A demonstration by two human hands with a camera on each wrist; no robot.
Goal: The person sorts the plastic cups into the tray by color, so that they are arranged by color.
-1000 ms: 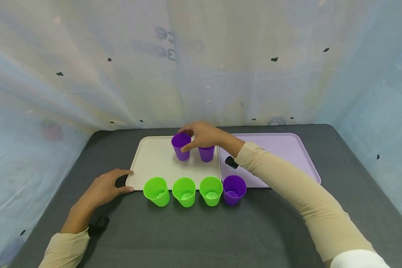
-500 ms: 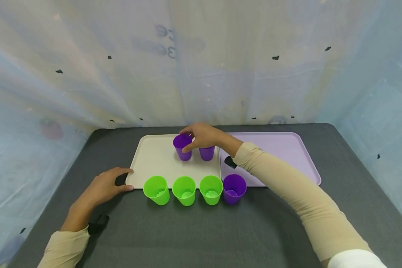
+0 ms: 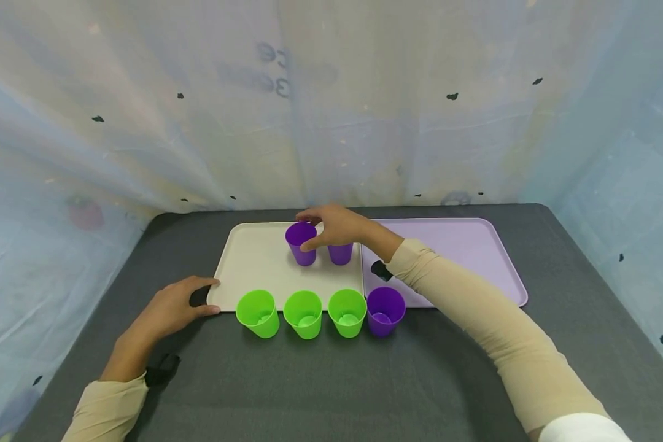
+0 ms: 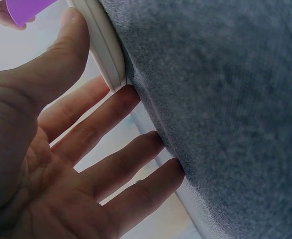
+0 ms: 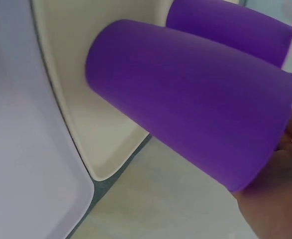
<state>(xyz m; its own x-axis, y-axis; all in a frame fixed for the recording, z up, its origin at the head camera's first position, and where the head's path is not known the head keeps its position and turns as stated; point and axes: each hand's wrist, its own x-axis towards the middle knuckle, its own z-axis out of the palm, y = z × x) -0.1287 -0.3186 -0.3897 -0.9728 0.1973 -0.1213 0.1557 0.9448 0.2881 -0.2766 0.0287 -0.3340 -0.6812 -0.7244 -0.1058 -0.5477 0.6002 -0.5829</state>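
Note:
In the head view my right hand (image 3: 337,224) pinches the rim of a purple cup (image 3: 301,248) standing upright on the cream tray (image 3: 248,264). A second purple cup (image 3: 340,255) stands just right of it, its top hidden under that hand; it looms large as the nearer purple cup (image 5: 190,99) in the right wrist view. My left hand (image 3: 174,310) rests at the tray's front left corner, thumb and forefinger spread against the edge. Its other fingers (image 4: 136,199) reach out straight to the cloth in the left wrist view.
Along the trays' front edge stand three green cups (image 3: 303,315) in a row, with another purple cup (image 3: 386,312) at the right end. A lilac tray (image 3: 464,245) adjoins the cream one. Dark cloth (image 3: 287,393) covers the table; plastic sheeting (image 3: 364,123) hangs behind.
The pinched purple cup has shifted very slightly right with my right hand. My left hand has kept its place at the tray corner.

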